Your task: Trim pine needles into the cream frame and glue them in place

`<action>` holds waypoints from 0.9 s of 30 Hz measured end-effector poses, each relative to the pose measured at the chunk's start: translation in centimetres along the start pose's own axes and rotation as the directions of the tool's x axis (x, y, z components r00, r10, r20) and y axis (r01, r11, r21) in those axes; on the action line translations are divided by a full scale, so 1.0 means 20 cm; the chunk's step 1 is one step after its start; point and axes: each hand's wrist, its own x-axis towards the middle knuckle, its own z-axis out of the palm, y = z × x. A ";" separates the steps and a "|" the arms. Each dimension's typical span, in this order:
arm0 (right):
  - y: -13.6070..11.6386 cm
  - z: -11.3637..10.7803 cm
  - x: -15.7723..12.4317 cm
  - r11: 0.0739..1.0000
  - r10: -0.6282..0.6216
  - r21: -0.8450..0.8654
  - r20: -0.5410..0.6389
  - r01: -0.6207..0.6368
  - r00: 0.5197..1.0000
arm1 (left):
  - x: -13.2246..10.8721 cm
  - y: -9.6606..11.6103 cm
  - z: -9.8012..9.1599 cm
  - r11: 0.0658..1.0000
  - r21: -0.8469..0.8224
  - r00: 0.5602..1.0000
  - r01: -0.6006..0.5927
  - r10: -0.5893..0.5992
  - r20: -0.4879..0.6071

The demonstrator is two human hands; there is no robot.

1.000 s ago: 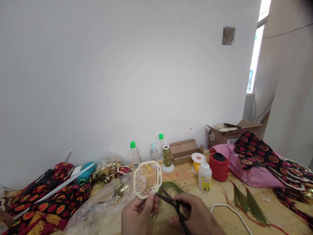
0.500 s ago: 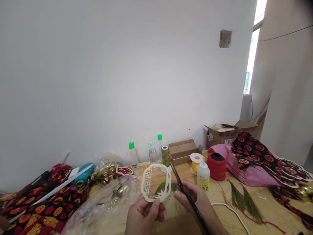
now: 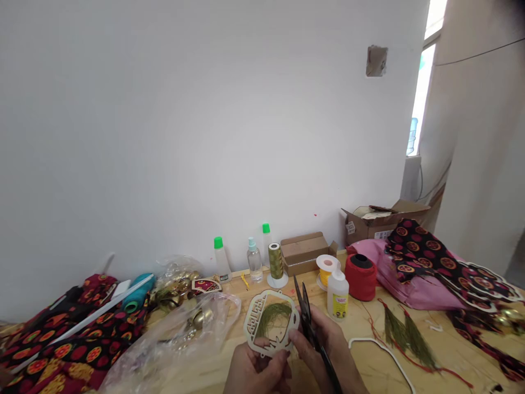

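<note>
Pinched by its lower edge in my left hand is a cream cut-out frame, with lattice on its left side and leaf shapes at the bottom. Black scissors are gripped in my right hand, blades pointing up and slightly apart. My right thumb is at the frame's right edge, and the blades stand just beside it. Through the opening shows a bundle of olive-green thread; whether it lies on the table behind the frame, I cannot tell.
Along the wall stand a green thread spool, a spray bottle, a brown box, a glue bottle and a red thread cone. Green tassels lie right; a plastic bag and patterned fabric lie left.
The frame in my left hand has moved right and down, closer to my right hand. The scissors have turned more upright, and both their blades now show, parted.
</note>
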 end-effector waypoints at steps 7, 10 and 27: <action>0.00 -0.01 0.00 1.000 0.005 0.023 0.034 -0.006 0.999 | 0.00 0.01 -0.01 1.000 0.000 1.000 0.016 -0.016 0.020; 0.02 -0.02 0.00 1.000 -0.008 0.020 0.057 0.007 0.998 | 0.00 0.01 -0.02 1.000 -0.010 0.998 0.021 -0.021 0.053; 0.07 -0.02 0.00 0.997 0.008 0.074 0.020 -0.010 1.000 | 0.00 0.01 -0.03 0.996 -0.028 0.989 0.084 -0.080 0.126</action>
